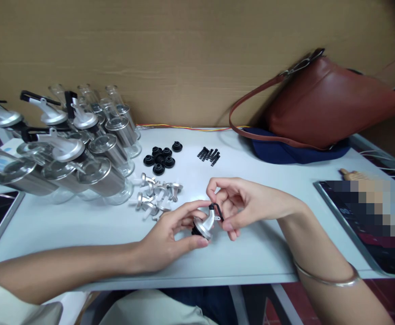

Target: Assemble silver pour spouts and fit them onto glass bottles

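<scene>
Between my two hands is a silver pour spout [204, 225] with a black rubber stopper at its base, held above the table near its front edge. My left hand [173, 232] grips the spout's round body between thumb and fingers. With thumb and fingers, my right hand [236, 205] pinches the thin black flip lever [218, 211] at the spout's tip. Just beyond lie loose silver spout pieces [157, 196] in a pile. Farther back are several black rubber stoppers [158, 158] and a small group of black levers [209, 155].
Glass bottles with metal sleeves [104, 180] crowd the left side, some topped with spouts [65, 146]. At the back right, a brown leather bag [322, 104] rests on a navy cap [285, 149]. A tablet-like device [340, 216], partly pixelated, lies at the right. Cardboard [184, 58] stands behind.
</scene>
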